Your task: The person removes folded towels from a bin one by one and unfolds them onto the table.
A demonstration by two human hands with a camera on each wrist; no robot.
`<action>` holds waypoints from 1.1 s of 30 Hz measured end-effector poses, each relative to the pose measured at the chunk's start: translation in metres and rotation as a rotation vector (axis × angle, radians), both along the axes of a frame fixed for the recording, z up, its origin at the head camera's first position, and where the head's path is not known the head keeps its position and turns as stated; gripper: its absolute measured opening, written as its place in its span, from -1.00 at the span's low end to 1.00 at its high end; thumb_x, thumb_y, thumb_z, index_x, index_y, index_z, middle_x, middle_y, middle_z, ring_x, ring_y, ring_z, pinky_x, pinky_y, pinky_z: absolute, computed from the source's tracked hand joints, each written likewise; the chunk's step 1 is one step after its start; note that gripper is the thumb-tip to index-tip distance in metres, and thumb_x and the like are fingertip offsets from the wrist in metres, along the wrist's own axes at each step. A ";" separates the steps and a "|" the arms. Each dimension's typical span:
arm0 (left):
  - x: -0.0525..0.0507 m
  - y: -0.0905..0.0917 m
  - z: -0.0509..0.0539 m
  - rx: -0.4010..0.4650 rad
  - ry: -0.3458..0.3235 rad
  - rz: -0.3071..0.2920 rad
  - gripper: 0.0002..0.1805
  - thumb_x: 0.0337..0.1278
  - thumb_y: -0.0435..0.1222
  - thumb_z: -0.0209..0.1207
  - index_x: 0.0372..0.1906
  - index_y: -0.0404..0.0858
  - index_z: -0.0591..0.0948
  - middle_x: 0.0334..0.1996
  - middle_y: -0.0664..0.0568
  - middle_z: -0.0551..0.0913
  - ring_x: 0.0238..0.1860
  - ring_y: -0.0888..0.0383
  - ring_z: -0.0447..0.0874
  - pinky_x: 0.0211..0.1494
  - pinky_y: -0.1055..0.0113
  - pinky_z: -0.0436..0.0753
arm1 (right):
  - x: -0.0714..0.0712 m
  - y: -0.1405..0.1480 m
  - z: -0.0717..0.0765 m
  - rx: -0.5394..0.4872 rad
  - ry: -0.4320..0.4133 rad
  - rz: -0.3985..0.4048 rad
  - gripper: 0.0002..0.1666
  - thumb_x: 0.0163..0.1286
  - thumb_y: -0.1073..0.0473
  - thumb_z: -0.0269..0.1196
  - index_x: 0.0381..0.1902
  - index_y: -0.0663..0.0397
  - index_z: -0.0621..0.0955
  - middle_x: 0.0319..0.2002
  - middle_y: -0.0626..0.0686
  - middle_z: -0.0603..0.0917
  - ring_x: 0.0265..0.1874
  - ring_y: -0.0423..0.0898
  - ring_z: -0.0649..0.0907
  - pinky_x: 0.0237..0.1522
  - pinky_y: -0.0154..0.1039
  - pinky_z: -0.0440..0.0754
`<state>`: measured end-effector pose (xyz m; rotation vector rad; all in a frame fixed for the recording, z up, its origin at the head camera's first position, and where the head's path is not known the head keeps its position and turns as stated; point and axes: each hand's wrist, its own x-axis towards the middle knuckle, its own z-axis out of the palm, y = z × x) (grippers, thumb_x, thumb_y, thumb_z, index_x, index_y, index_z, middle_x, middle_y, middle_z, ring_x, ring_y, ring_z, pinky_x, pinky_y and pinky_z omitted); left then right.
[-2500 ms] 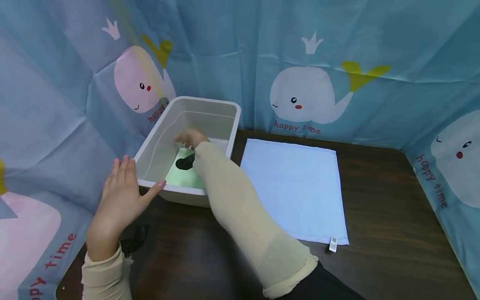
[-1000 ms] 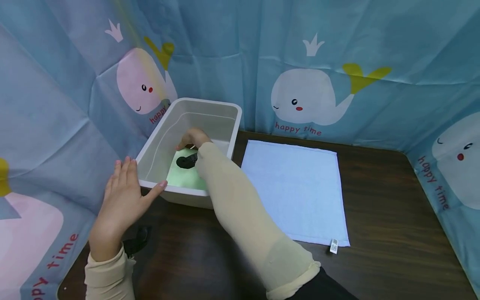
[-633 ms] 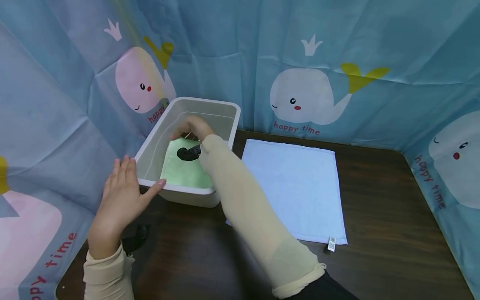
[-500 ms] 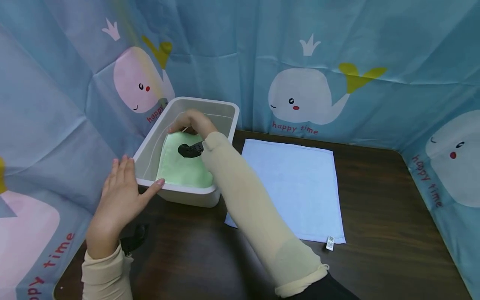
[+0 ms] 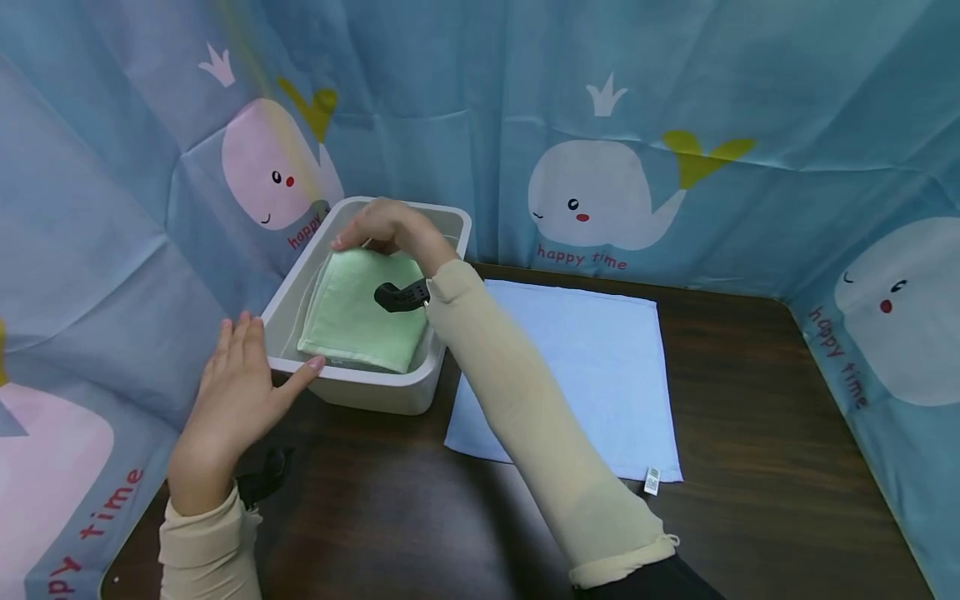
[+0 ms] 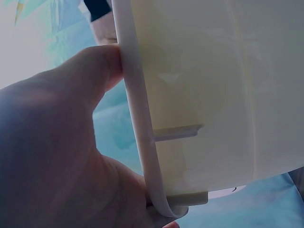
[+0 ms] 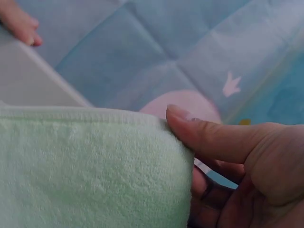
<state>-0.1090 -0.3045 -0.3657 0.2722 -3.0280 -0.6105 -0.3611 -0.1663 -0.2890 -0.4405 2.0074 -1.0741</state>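
Note:
In the head view, a folded light green cloth (image 5: 363,308) is raised near the top of a grey-white bin (image 5: 382,392). My right hand (image 5: 393,229) pinches its far edge; the right wrist view shows the thumb of that hand (image 7: 237,156) on top of the fuzzy green cloth (image 7: 95,166) and fingers beneath. My left hand (image 5: 236,396) lies at the bin's near left corner, fingers straight, thumb on the rim. Up close in the left wrist view, thumb and fingers of the left hand (image 6: 52,128) touch the bin's rim (image 6: 137,104). The cloth hides the bin's bottom.
A pale blue cloth (image 5: 592,375) with a white tag (image 5: 652,481) lies flat on the dark wooden table (image 5: 757,467), right of the bin. My right forearm crosses over its left part. A blue curtain (image 5: 420,150) printed with whales stands behind and at both sides.
My right hand has closed on the green cloth and lifted it from the bin's bottom toward the rim. My left hand has stayed at the corner.

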 end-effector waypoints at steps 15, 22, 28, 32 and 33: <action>-0.009 -0.006 -0.004 0.004 -0.025 -0.012 0.21 0.29 0.36 -0.10 0.51 -0.56 -0.25 0.52 -0.53 -0.33 0.55 -0.40 -0.54 0.47 -0.44 -0.20 | 0.016 0.033 0.033 -0.369 0.192 -0.082 -0.76 0.19 0.09 0.47 -0.19 0.02 0.79 -0.18 -0.12 0.74 -0.42 -0.20 0.57 -0.39 -0.36 0.55; -0.013 -0.009 -0.004 -0.006 -0.005 -0.020 0.20 0.30 0.34 -0.10 0.50 -0.59 -0.21 0.51 -0.56 -0.27 0.56 -0.40 -0.52 0.48 -0.43 -0.17 | 0.031 0.054 0.077 -0.589 0.271 -0.164 -0.79 0.22 0.17 0.44 -0.20 0.12 0.77 -0.16 -0.06 0.77 -0.38 -0.18 0.62 -0.39 -0.29 0.60; -0.017 -0.011 -0.002 -0.005 -0.013 -0.027 0.20 0.30 0.34 -0.09 0.50 -0.59 -0.22 0.51 -0.57 -0.26 0.55 -0.41 -0.51 0.47 -0.44 -0.17 | 0.044 0.083 0.110 -0.692 0.396 -0.263 -0.84 0.22 0.22 0.43 -0.23 0.15 0.77 -0.18 -0.02 0.78 -0.32 -0.14 0.67 -0.29 -0.23 0.65; -0.021 -0.011 -0.001 -0.003 -0.009 -0.041 0.20 0.30 0.33 -0.08 0.50 -0.60 -0.21 0.50 -0.58 -0.25 0.55 -0.42 -0.50 0.47 -0.45 -0.16 | 0.049 0.108 0.121 -0.754 0.454 -0.340 -0.86 0.19 0.26 0.45 -0.27 0.15 0.78 -0.28 -0.02 0.77 -0.37 -0.14 0.66 -0.34 -0.24 0.62; -0.022 -0.011 -0.001 -0.004 -0.008 -0.046 0.20 0.30 0.33 -0.08 0.50 -0.60 -0.20 0.50 -0.58 -0.25 0.55 -0.42 -0.50 0.46 -0.45 -0.16 | 0.049 0.115 0.123 -0.769 0.471 -0.359 -0.87 0.18 0.26 0.45 -0.28 0.15 0.79 -0.31 -0.02 0.77 -0.38 -0.14 0.65 -0.35 -0.25 0.60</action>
